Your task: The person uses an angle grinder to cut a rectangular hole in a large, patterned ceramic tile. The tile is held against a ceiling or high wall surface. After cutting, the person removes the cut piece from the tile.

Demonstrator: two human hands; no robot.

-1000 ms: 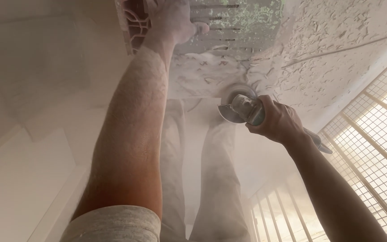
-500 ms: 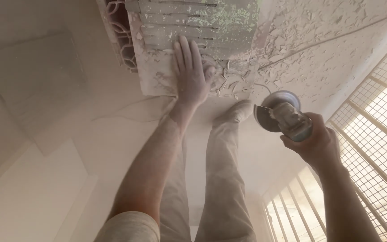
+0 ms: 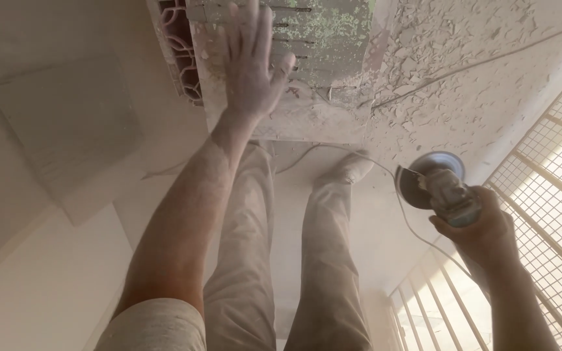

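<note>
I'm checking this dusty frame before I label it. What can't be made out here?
- Left hand: motion-blurred in the head view; contact with the grooved slab unclear.
- Angle grinder: rear body hidden in the right hand.
- Slab: top cut off by the frame.

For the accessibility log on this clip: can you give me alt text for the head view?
Seen from above in dusty air, the person's left hand lies flat with fingers spread on a grooved, green-flecked slab, while the right hand grips an angle grinder off to the side, clear of the slab. Dust-covered trousers, one shoe, floor rubble and a wire grille fill the rest.
</note>
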